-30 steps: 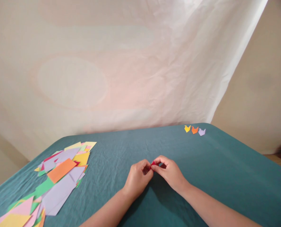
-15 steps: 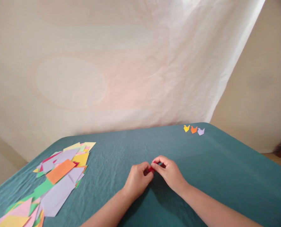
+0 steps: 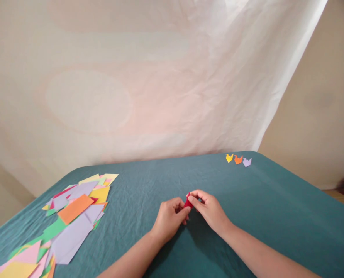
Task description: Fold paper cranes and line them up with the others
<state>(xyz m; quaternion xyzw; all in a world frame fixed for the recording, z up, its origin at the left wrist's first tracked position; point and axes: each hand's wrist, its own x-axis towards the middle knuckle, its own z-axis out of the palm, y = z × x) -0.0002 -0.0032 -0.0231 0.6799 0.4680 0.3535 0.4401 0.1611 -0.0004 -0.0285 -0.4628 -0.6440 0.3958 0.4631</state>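
Directions are read from the centre of the wearer's view, with twelve o'clock facing away from the body. At twelve hangs a large, pale, creased cloth backdrop [image 3: 148, 85], standing behind the worktop [image 3: 282, 216], which is covered in teal fabric. At nine to eight o'clock on the worktop lies a loose, overlapping spread of coloured paper sheets [image 3: 70, 239], in lilac, orange, green, yellow and pink, well apart from both hands. The left hand [image 3: 172, 216] comes in from seven o'clock, thumb and fingers pinched on the lower part of a red folded paper [image 3: 188, 202]; the right hand [image 3: 209, 208] comes in from five, its thumb and index finger closed on the upper part. At two o'clock, near the far edge, three small folded-paper birds stand in a row: yellow bird [image 3: 229, 158], orange bird [image 3: 238, 160] and lilac bird [image 3: 247, 162]. The red folded paper sits between the fingertips, at two o'clock from the left hand and ten from the right. Its visible long axis runs roughly one to seven. Both hands touch it, so neither is nearer; fingers conceal its ends and fold detail.
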